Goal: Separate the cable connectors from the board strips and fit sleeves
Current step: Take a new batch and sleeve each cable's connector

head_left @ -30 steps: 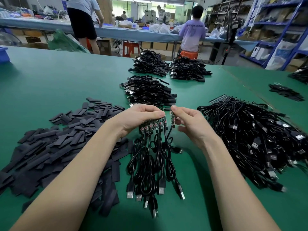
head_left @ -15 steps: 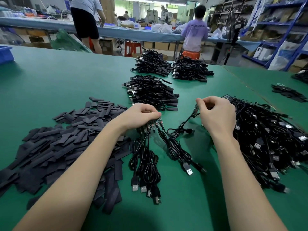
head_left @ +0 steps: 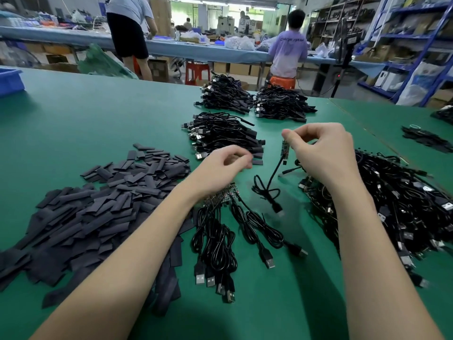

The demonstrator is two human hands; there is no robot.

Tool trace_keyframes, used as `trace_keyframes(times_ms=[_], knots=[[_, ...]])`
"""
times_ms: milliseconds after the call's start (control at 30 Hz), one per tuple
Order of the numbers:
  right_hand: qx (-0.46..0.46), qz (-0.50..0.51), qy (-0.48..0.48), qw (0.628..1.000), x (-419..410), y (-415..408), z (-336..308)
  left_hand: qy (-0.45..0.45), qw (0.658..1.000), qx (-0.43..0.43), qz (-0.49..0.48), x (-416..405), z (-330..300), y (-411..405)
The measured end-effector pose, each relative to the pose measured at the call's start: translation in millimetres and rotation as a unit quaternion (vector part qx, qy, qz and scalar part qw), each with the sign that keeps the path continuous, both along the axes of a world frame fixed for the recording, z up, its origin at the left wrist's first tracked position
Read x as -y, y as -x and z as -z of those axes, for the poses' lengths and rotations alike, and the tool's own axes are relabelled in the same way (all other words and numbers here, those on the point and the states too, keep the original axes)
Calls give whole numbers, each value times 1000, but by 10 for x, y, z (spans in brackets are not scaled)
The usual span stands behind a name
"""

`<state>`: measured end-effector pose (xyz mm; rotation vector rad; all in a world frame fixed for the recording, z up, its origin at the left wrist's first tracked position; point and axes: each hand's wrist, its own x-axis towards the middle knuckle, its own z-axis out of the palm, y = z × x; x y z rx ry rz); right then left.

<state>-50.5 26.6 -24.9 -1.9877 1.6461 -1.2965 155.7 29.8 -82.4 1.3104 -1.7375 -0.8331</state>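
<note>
My right hand (head_left: 323,153) pinches a small separated connector board (head_left: 285,148) at its top; its black cable (head_left: 267,190) hangs down to the green table. The board strip (head_left: 221,195), with several black USB cables (head_left: 215,251) still joined to it, lies on the table under my left wrist. My left hand (head_left: 228,165) hovers above the strip with loosely curled fingers, and I see nothing in them. A big pile of flat black sleeves (head_left: 103,204) lies to the left.
A large heap of cables on strips (head_left: 392,204) sits to the right. Three bundles of sleeved cables (head_left: 225,138) lie further back. A blue bin (head_left: 9,82) stands at the far left edge. Two people work at the back table.
My right hand snapped one connector off the strip and lifted it up and right, its cable trailing. My left hand let go of the strip, which now lies on the table.
</note>
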Motion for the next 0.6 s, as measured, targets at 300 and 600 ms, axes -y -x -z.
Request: trace_keyframes(times_ms=[300, 600], knots=[[71, -60, -92, 991, 2, -237, 183, -77, 964, -249, 49, -79, 52, 255], [-24, -81, -50, 995, 10, -515, 130, -61, 953, -291, -60, -76, 243, 287]])
